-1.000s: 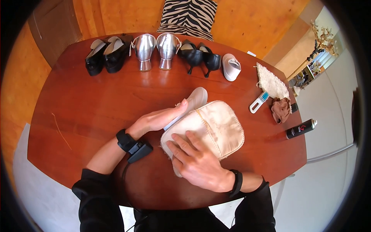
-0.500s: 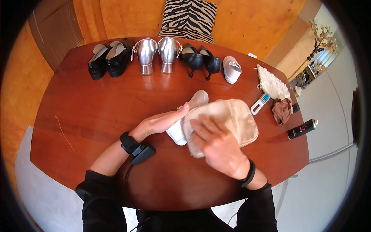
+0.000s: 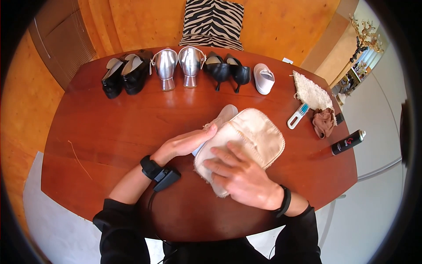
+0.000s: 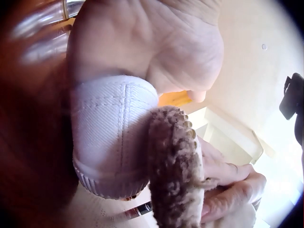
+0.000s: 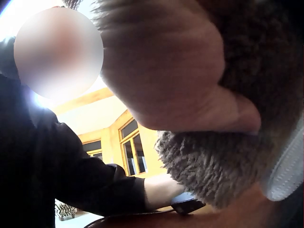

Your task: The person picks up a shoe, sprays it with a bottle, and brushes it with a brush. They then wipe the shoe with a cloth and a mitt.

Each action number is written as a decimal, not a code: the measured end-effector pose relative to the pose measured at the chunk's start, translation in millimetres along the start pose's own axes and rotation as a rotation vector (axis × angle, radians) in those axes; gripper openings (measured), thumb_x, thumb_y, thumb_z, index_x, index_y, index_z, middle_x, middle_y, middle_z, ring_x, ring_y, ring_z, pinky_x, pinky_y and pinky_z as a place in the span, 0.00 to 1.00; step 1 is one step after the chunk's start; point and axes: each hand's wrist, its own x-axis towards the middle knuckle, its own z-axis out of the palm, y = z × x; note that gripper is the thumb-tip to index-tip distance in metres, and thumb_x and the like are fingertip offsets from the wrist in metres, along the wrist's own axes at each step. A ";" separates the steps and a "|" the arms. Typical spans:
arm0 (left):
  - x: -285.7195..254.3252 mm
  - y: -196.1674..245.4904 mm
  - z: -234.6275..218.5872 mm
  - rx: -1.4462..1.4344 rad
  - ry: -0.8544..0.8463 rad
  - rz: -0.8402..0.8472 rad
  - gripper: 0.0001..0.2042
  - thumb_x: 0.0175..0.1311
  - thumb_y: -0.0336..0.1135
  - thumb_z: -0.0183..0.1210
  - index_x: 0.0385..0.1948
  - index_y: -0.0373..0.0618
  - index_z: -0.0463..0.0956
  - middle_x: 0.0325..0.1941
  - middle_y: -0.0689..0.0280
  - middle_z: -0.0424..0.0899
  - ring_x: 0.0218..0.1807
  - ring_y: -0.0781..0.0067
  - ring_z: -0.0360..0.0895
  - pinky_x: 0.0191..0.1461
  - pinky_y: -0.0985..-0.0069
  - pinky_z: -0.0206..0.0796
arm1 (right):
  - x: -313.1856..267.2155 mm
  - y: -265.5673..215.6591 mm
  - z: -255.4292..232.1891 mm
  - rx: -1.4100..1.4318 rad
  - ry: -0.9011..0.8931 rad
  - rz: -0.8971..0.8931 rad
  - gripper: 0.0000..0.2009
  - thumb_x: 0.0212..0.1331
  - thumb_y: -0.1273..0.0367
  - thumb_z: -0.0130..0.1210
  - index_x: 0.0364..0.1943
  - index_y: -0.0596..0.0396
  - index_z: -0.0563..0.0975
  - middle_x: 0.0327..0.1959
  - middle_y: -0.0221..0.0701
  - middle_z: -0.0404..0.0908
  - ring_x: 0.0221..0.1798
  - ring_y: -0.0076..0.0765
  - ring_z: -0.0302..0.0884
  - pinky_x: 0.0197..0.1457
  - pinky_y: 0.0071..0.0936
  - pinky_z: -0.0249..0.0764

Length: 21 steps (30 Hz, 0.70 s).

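Note:
My left hand (image 3: 187, 143) holds a white canvas shoe (image 3: 227, 113) above the table, thumb on its upper; its other fingers are hidden. In the left wrist view the shoe's stitched heel (image 4: 111, 133) shows below the palm. My right hand (image 3: 244, 178) grips a cream shoe-cleaning mitt (image 3: 259, 132), fingers spread over its smooth face. Its thumb (image 5: 242, 114) lies on the fleecy grey-brown underside (image 5: 204, 161) in the right wrist view. The mitt overlaps the near side of the shoe, its fleece edge (image 4: 171, 161) right beside the heel.
Along the back stand black loafers (image 3: 134, 72), silver heeled shoes (image 3: 165, 66), black heels (image 3: 239, 72) and a second white shoe (image 3: 264, 79). At the right lie a cream cloth (image 3: 312, 90), a brush (image 3: 298, 116), a brown cloth (image 3: 323, 123) and a black spray can (image 3: 348, 143).
The mitt slid right, uncovering the shoe's heel end, then came back left and toward me over it. My left hand keeps its hold on the shoe.

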 end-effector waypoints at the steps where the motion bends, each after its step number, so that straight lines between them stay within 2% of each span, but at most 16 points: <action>1: 0.3 -2.7 1.4 0.000 0.000 -0.001 0.39 0.67 0.63 0.23 0.61 0.33 0.58 0.64 0.56 0.63 0.64 0.67 0.60 0.67 0.72 0.52 | 1.0 4.8 -2.7 0.022 0.009 0.024 0.08 0.37 0.72 0.55 0.26 0.52 0.80 0.51 0.27 0.77 0.61 0.38 0.66 0.66 0.43 0.58; 3: 2.5 -10.7 2.5 -0.006 0.092 -0.004 0.38 0.67 0.63 0.23 0.61 0.34 0.59 0.62 0.57 0.65 0.62 0.68 0.62 0.65 0.72 0.54 | -0.4 20.4 -6.2 0.015 -0.003 0.059 0.10 0.38 0.71 0.55 0.29 0.52 0.81 0.51 0.28 0.76 0.61 0.40 0.66 0.66 0.43 0.58; 4: 3.4 -11.7 -0.3 -0.002 0.092 -0.003 0.38 0.67 0.63 0.23 0.61 0.34 0.59 0.62 0.57 0.65 0.62 0.68 0.62 0.65 0.72 0.54 | -1.5 29.3 -7.1 0.006 -0.013 0.094 0.12 0.39 0.71 0.55 0.32 0.53 0.82 0.52 0.29 0.75 0.61 0.41 0.65 0.66 0.42 0.58; 5: 3.8 -11.8 -4.7 0.027 0.045 -0.075 0.38 0.67 0.63 0.23 0.61 0.34 0.58 0.62 0.57 0.65 0.62 0.68 0.62 0.65 0.72 0.54 | -2.4 39.0 -4.3 -0.040 -0.003 0.136 0.14 0.37 0.73 0.56 0.34 0.53 0.80 0.53 0.30 0.74 0.61 0.42 0.65 0.66 0.41 0.59; 6: 4.0 -11.6 -7.4 0.057 -0.003 -0.148 0.38 0.67 0.63 0.23 0.62 0.34 0.58 0.62 0.58 0.66 0.62 0.68 0.62 0.65 0.72 0.54 | -3.4 50.2 -0.1 -0.057 0.026 0.171 0.13 0.37 0.74 0.56 0.33 0.54 0.79 0.53 0.30 0.74 0.61 0.43 0.65 0.65 0.39 0.60; 8: 3.3 -11.3 -6.3 0.071 0.018 -0.158 0.39 0.67 0.64 0.22 0.62 0.35 0.58 0.62 0.58 0.65 0.62 0.69 0.61 0.66 0.73 0.53 | -5.1 59.9 3.4 -0.108 0.067 0.216 0.12 0.37 0.74 0.55 0.32 0.56 0.78 0.52 0.32 0.74 0.61 0.43 0.65 0.64 0.38 0.62; 10: 3.1 -14.2 -3.0 0.085 0.038 -0.168 0.39 0.66 0.64 0.21 0.62 0.35 0.58 0.62 0.59 0.65 0.62 0.69 0.61 0.66 0.73 0.53 | -2.0 47.6 4.0 -0.087 0.089 0.208 0.15 0.36 0.76 0.54 0.34 0.56 0.78 0.51 0.33 0.75 0.59 0.44 0.67 0.62 0.37 0.65; 11: 3.9 -17.7 -0.7 0.008 0.048 -0.069 0.40 0.66 0.65 0.21 0.62 0.35 0.57 0.63 0.59 0.64 0.63 0.69 0.60 0.66 0.73 0.53 | -0.1 37.3 3.6 -0.067 0.104 0.199 0.18 0.34 0.78 0.54 0.37 0.55 0.78 0.50 0.35 0.75 0.58 0.45 0.69 0.60 0.36 0.68; 12: 4.9 -18.7 -0.3 -0.068 0.056 0.029 0.40 0.66 0.65 0.20 0.63 0.35 0.56 0.63 0.59 0.64 0.63 0.68 0.60 0.66 0.73 0.52 | 0.9 25.2 2.1 -0.068 0.101 0.136 0.17 0.37 0.75 0.54 0.38 0.56 0.78 0.50 0.36 0.75 0.56 0.44 0.70 0.58 0.36 0.69; 13: 3.6 -13.7 -1.3 -0.061 0.050 0.024 0.40 0.66 0.65 0.20 0.63 0.35 0.56 0.63 0.59 0.64 0.63 0.68 0.60 0.66 0.73 0.52 | 1.4 12.6 3.7 -0.069 0.093 0.098 0.16 0.38 0.73 0.54 0.37 0.56 0.78 0.49 0.36 0.76 0.56 0.43 0.70 0.58 0.36 0.69; 15: -1.4 -1.2 -1.8 -0.010 0.004 -0.094 0.39 0.65 0.65 0.19 0.64 0.39 0.55 0.63 0.60 0.64 0.64 0.71 0.60 0.66 0.74 0.51 | 1.5 -5.8 7.8 -0.065 0.090 0.066 0.15 0.39 0.71 0.54 0.36 0.56 0.79 0.49 0.36 0.76 0.56 0.42 0.70 0.58 0.36 0.68; 17: 1.3 -9.8 0.2 -0.029 0.035 -0.079 0.39 0.65 0.65 0.19 0.64 0.39 0.54 0.64 0.60 0.63 0.64 0.71 0.59 0.67 0.74 0.51 | 1.2 -15.5 11.2 -0.108 0.053 -0.021 0.14 0.40 0.68 0.54 0.34 0.56 0.80 0.49 0.34 0.76 0.56 0.40 0.70 0.57 0.34 0.69; 21: -0.9 0.2 5.1 -0.011 0.066 -0.074 0.40 0.65 0.65 0.18 0.65 0.37 0.52 0.66 0.58 0.59 0.67 0.70 0.55 0.69 0.73 0.48 | 0.7 6.3 5.6 -0.005 0.099 0.074 0.13 0.39 0.70 0.54 0.33 0.56 0.80 0.48 0.31 0.77 0.57 0.40 0.70 0.55 0.33 0.69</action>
